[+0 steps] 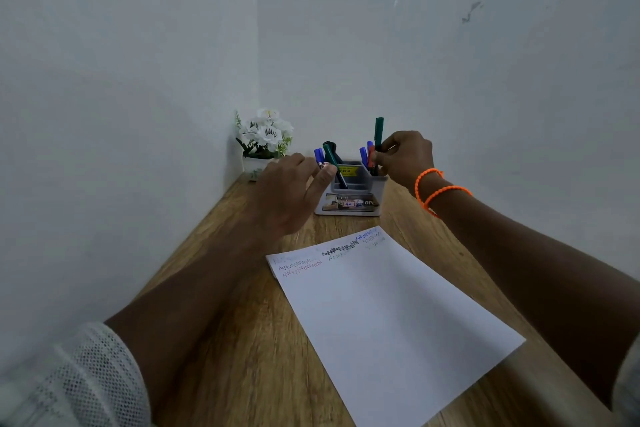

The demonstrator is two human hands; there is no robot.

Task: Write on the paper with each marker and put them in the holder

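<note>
A grey marker holder point(358, 184) stands at the back of the wooden desk point(242, 340). My right hand point(405, 158) grips an upright green marker point(378, 130) over the holder's right compartment, beside blue and red markers point(366, 152). My left hand point(291, 191) reaches to the holder's left side, fingers spread, its thumb touching another green marker point(331, 158) that leans in the left compartment beside blue markers point(318, 156). A white paper point(388, 315) with zigzag lines in several colours along its far edge lies in front of the holder.
A small white pot of white flowers point(265, 135) sits in the corner, left of the holder. Pale walls close the desk on the left and behind. I wear orange bracelets point(433, 189) on my right wrist.
</note>
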